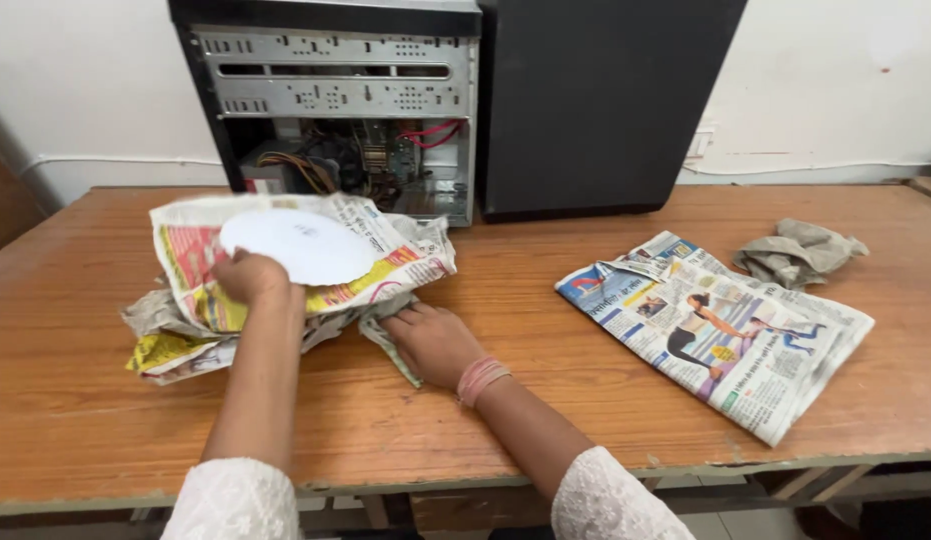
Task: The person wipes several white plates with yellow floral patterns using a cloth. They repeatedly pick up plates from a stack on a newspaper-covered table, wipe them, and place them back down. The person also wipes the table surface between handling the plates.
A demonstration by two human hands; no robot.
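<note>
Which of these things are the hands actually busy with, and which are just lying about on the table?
In hand:
- white disc, held by left hand
- crumpled newspaper, pressed by right hand

Lying about:
- folded newspaper
- grey rag
- open computer case
- black side panel

A wooden worktop (pixel 545 400) fills the frame. Crumpled newspaper (pixel 385 250) is spread at centre left, a folded newspaper (pixel 715 330) at right, a grey rag (pixel 797 250) at upper right, and an opened computer case (pixel 335 100) at top centre.
</note>
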